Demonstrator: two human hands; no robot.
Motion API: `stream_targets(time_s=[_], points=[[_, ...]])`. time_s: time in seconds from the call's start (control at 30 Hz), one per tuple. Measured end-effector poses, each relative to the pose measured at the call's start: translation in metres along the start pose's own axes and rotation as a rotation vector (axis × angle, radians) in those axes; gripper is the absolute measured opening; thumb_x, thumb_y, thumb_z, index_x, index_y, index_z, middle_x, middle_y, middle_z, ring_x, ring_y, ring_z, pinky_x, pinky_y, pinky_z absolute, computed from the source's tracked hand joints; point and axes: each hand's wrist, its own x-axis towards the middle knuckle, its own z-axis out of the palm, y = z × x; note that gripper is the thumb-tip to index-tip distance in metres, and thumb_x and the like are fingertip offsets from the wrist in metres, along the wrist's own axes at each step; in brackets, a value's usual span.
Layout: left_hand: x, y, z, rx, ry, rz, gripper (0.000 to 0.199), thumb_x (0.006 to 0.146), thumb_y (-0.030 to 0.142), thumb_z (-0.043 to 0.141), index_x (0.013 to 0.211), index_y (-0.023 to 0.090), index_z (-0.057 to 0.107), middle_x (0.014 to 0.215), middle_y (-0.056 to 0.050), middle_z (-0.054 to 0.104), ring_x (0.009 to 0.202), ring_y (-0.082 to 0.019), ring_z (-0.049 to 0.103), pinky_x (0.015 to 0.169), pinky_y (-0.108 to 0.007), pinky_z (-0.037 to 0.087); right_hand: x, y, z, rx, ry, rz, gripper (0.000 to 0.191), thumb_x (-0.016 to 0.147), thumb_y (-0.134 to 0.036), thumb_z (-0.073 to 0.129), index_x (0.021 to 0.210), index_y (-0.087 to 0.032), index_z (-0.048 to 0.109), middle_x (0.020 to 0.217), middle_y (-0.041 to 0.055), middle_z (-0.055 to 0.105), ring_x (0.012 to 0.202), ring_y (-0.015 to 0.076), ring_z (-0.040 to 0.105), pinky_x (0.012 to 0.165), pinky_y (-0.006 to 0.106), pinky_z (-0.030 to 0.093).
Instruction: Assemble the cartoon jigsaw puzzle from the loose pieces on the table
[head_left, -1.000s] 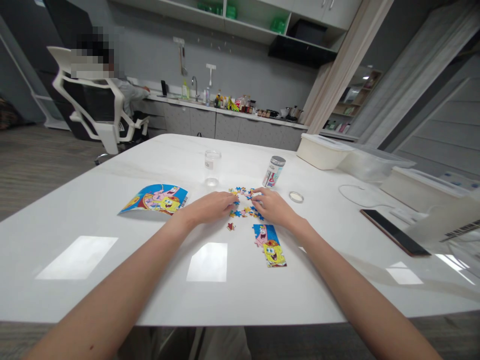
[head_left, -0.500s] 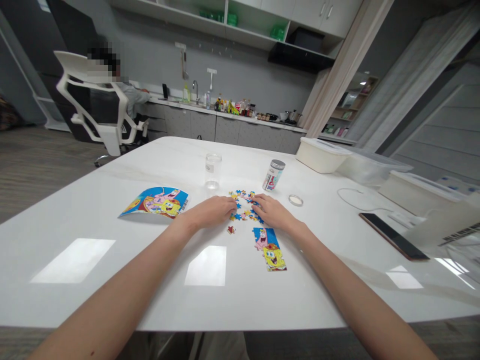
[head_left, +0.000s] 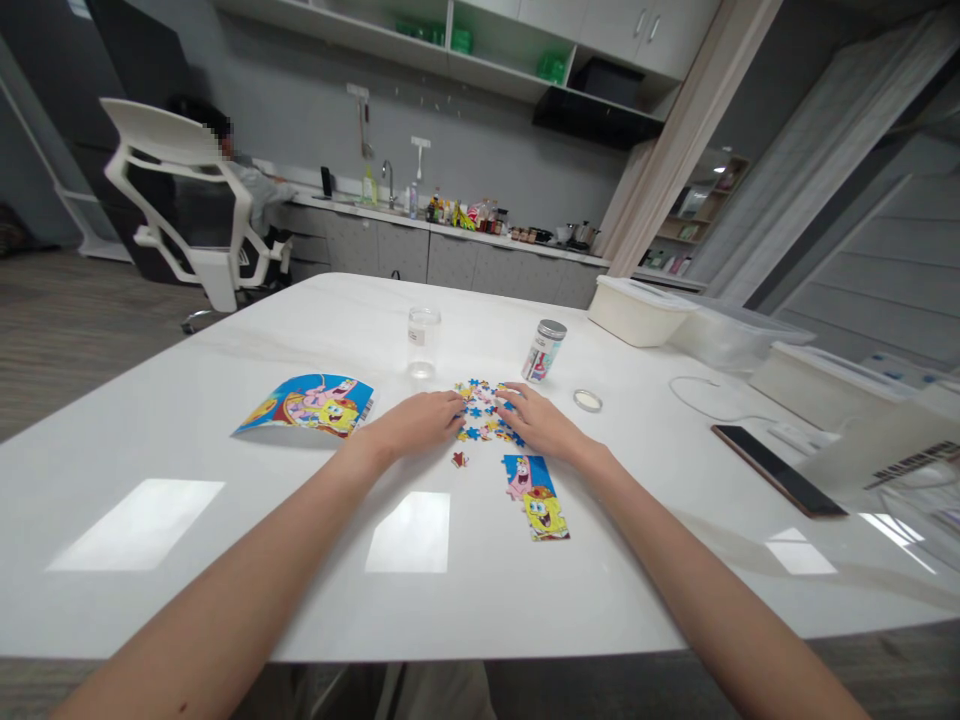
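Note:
Loose jigsaw puzzle pieces (head_left: 480,410), blue, yellow and pink, lie in a small patch on the table between my two hands. My left hand (head_left: 424,421) rests at the patch's left edge, palm down, its fingertips by the pieces. On the right edge lies my right hand (head_left: 541,420), fingers apart and touching pieces. Nearer to me is a joined puzzle section (head_left: 537,497) with a pink and a yellow cartoon figure. One dark red piece (head_left: 459,459) sits apart, just below the patch. A curved picture sheet (head_left: 311,403) with similar figures stands left of my left hand.
Beyond the pieces stand a clear jar (head_left: 422,343) and a silver-lidded canister (head_left: 544,351), with a round lid (head_left: 587,401) beside it. A black tablet-like slab (head_left: 776,470) and storage boxes (head_left: 641,312) are on the right. A person (head_left: 251,190) sits at the far counter.
More pieces show in the middle of the patch, between my hands. Both hands stay nearly in place, and the whole view has shifted slightly.

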Motion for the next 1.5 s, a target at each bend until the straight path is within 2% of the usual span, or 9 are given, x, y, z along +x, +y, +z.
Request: stream_targets(time_s=[0.13, 0.23, 0.47, 0.6, 0.77, 0.97, 1.17, 1.33, 1.5], points=[[0.001, 0.0, 0.004, -0.056, -0.009, 0.071, 0.034, 0.099, 0.028, 0.03, 0.115, 0.015, 0.058, 0.13, -0.012, 0.06, 0.119, -0.021, 0.056, 0.101, -0.031, 0.04, 0.001, 0.005, 0.001, 0.038, -0.07, 0.007, 0.045, 0.099, -0.041, 0.035, 0.134, -0.019, 0.053, 0.14, 0.0118, 0.051, 0.136, 0.0245, 0.042, 0.114, 0.042, 0.034], [0.0, -0.002, 0.002, -0.065, -0.022, 0.061, 0.035, 0.099, 0.026, 0.03, 0.123, 0.015, 0.053, 0.137, -0.012, 0.054, 0.124, -0.02, 0.053, 0.103, -0.03, 0.038, 0.001, 0.005, 0.0, 0.097, -0.098, -0.036, 0.047, 0.1, -0.043, 0.032, 0.134, -0.019, 0.054, 0.141, 0.0114, 0.051, 0.134, 0.0234, 0.045, 0.114, 0.042, 0.034], [-0.005, -0.006, -0.012, -0.082, -0.084, 0.044, 0.039, 0.093, 0.042, 0.048, 0.123, 0.017, 0.052, 0.138, -0.011, 0.053, 0.124, -0.022, 0.052, 0.102, -0.03, 0.039, -0.003, 0.003, -0.008, 0.137, -0.11, -0.06, 0.05, 0.096, -0.047, 0.042, 0.137, -0.021, 0.051, 0.146, 0.012, 0.045, 0.133, 0.0252, 0.046, 0.113, 0.044, 0.035], [-0.004, -0.001, -0.009, -0.094, -0.133, 0.059, 0.03, 0.095, 0.036, 0.047, 0.117, 0.018, 0.056, 0.139, -0.01, 0.052, 0.123, -0.021, 0.053, 0.101, -0.029, 0.041, -0.003, 0.004, -0.008, 0.122, -0.18, -0.043, 0.063, 0.09, -0.053, 0.052, 0.141, -0.017, 0.046, 0.151, 0.0155, 0.037, 0.137, 0.0288, 0.04, 0.115, 0.045, 0.032], [-0.001, 0.001, -0.004, -0.122, -0.074, 0.06, 0.029, 0.097, 0.031, 0.041, 0.12, 0.017, 0.053, 0.136, -0.01, 0.055, 0.123, -0.021, 0.053, 0.101, -0.031, 0.04, -0.003, 0.006, -0.005, 0.167, -0.157, -0.047, 0.054, 0.097, -0.051, 0.038, 0.141, -0.021, 0.045, 0.15, 0.0116, 0.04, 0.137, 0.0239, 0.04, 0.115, 0.044, 0.031], [-0.005, -0.003, -0.012, -0.168, -0.1, 0.067, 0.044, 0.087, 0.048, 0.057, 0.123, 0.023, 0.052, 0.141, -0.008, 0.051, 0.124, -0.023, 0.051, 0.1, -0.03, 0.041, -0.004, 0.003, -0.006, 0.162, -0.162, -0.084, 0.063, 0.089, -0.056, 0.052, 0.141, -0.021, 0.046, 0.15, 0.0131, 0.041, 0.138, 0.0286, 0.039, 0.113, 0.048, 0.033], [-0.001, 0.002, -0.004, -0.122, -0.08, 0.024, 0.029, 0.092, 0.04, 0.05, 0.112, 0.02, 0.056, 0.13, -0.008, 0.059, 0.116, -0.022, 0.056, 0.096, -0.031, 0.043, -0.003, 0.01, -0.008, 0.209, -0.16, -0.052, 0.055, 0.095, -0.053, 0.04, 0.14, -0.021, 0.046, 0.15, 0.0113, 0.041, 0.14, 0.0245, 0.036, 0.116, 0.045, 0.029], [0.003, 0.01, 0.0, -0.002, -0.013, -0.016, 0.024, 0.093, 0.034, 0.051, 0.108, 0.016, 0.058, 0.12, -0.012, 0.062, 0.108, -0.025, 0.06, 0.091, -0.034, 0.046, -0.003, 0.024, -0.014, 0.213, -0.244, -0.092, 0.061, 0.088, -0.049, 0.058, 0.14, -0.018, 0.047, 0.151, 0.0133, 0.039, 0.141, 0.0268, 0.034, 0.117, 0.048, 0.026], [0.004, 0.015, -0.005, 0.044, 0.0, -0.041, 0.015, 0.093, 0.025, 0.052, 0.101, 0.014, 0.059, 0.11, -0.012, 0.064, 0.098, -0.026, 0.063, 0.085, -0.035, 0.047, -0.001, 0.018, -0.004, 0.216, -0.143, -0.046, 0.051, 0.095, -0.046, 0.046, 0.138, -0.018, 0.049, 0.148, 0.0132, 0.044, 0.139, 0.0246, 0.038, 0.116, 0.046, 0.029]])
